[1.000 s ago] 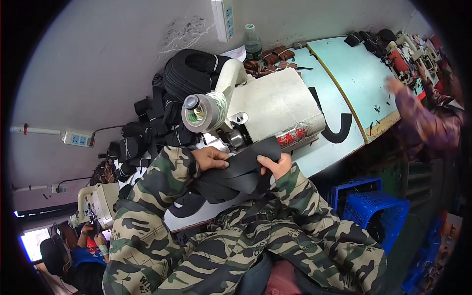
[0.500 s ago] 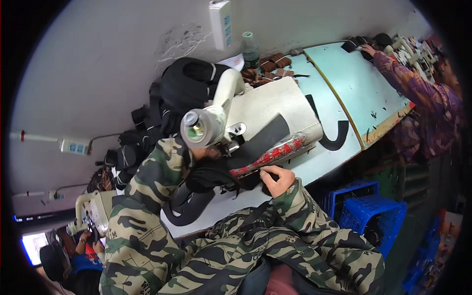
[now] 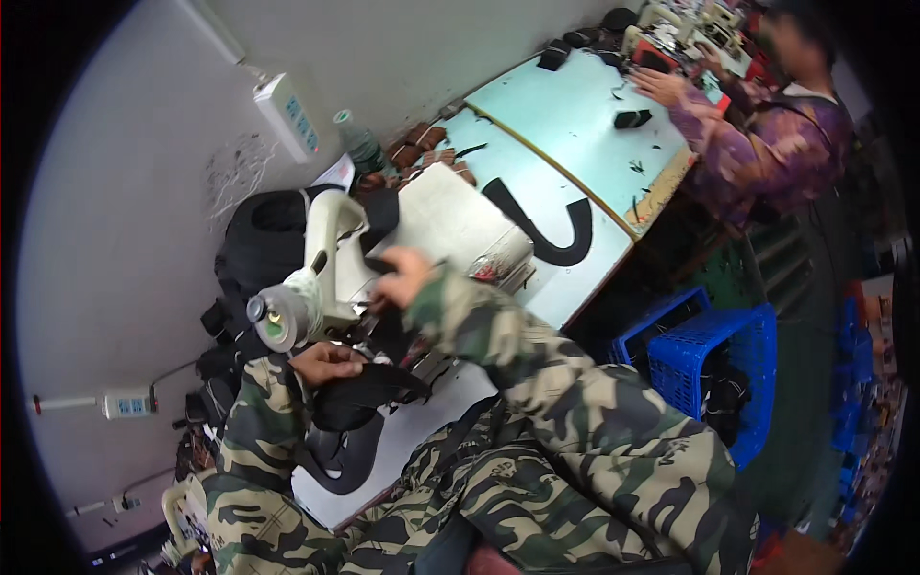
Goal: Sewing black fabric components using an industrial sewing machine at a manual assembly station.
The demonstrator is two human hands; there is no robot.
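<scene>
My left hand (image 3: 326,364) is closed on the edge of a black curved fabric piece (image 3: 355,398), left of the needle area of a cream sewing machine (image 3: 331,240). My right hand (image 3: 407,276), slightly blurred, reaches over the machine's pale bed (image 3: 450,216). Its thumb and fingers pinch a small black fabric piece (image 3: 380,265). More dark cloth lies below that hand, by the needle, and I cannot tell whether it is the same piece. A grey-black curved piece (image 3: 350,460) hangs at the table's front edge below my left hand.
Right of the machine lies a black U-shaped piece (image 3: 561,251). Behind stand a plastic bottle (image 3: 359,144), brown bundles (image 3: 417,144) and a black fabric heap (image 3: 259,230). Blue crates (image 3: 714,355) stand at the right. A co-worker in purple (image 3: 767,158) works at the far table.
My right hand has moved from the machine's front edge up and left over its bed. The long flat strip no longer lies across the bed. My left hand shows more clearly, and the view has shifted.
</scene>
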